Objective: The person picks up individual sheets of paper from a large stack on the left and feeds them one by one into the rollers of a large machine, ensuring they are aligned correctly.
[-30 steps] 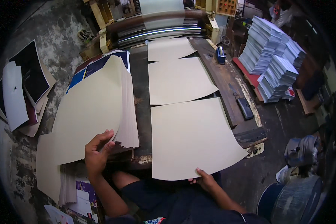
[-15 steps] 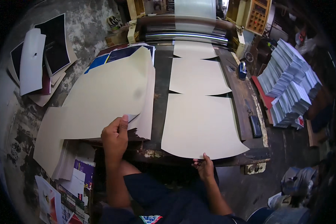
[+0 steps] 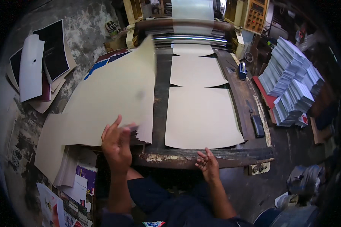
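Note:
My left hand (image 3: pixel 117 145) is at the near right corner of a large cream sheet (image 3: pixel 106 94) on top of a stack, its fingers spread apart. The sheet's far right corner curls upward. My right hand (image 3: pixel 207 162) hovers just off the table's near edge, fingers apart and nothing in them. In front of it lies a cream sheet (image 3: pixel 202 117), the nearest of several laid in a row. Beyond it come a second sheet (image 3: pixel 197 71) and a third (image 3: pixel 192 49), whose far end reaches the rollers (image 3: pixel 189 39) of a machine.
Stacks of white paper (image 3: pixel 291 83) stand on the right. A blue tape dispenser (image 3: pixel 242 70) and a dark oblong object (image 3: pixel 258 126) lie along the table's right side. A button panel (image 3: pixel 256 15) is at the back. Loose prints (image 3: pixel 32 68) lie at left.
The row of sheets has moved away from me, toward the rollers. My left hand has opened from its pinch on the stack's sheet corner. My right hand no longer touches the nearest sheet's edge.

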Available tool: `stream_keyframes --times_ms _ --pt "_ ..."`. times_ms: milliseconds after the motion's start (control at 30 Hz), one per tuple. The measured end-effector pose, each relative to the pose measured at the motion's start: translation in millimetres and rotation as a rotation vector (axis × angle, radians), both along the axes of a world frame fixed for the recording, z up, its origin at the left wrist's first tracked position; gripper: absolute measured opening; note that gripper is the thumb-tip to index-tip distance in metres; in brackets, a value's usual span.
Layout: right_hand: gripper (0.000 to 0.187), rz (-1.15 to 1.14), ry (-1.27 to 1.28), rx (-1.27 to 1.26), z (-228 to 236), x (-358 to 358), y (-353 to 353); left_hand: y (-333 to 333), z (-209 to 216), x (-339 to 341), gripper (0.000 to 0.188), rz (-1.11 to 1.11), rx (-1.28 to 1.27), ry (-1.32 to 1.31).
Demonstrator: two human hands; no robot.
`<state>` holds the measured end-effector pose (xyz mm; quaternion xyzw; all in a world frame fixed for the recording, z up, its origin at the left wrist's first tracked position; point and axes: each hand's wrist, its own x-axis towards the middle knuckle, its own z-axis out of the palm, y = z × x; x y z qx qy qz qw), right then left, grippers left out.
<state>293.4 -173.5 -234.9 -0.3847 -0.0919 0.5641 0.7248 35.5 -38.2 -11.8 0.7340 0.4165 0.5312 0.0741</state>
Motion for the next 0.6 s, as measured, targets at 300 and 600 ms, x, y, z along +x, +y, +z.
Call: stream_keyframes --times_ms 300,600 --pt "0.076 0.198 -0.05 0.316 97.3 12.5 -7.3 -29.1 8.5 -7.6 0.022 -0.78 -0.044 0.35" --pt "0.031 0.197 -0.075 -0.154 0.3 4.2 -46.9 13.3 4.8 -28.5 0.048 -0.339 0.014 0.355"
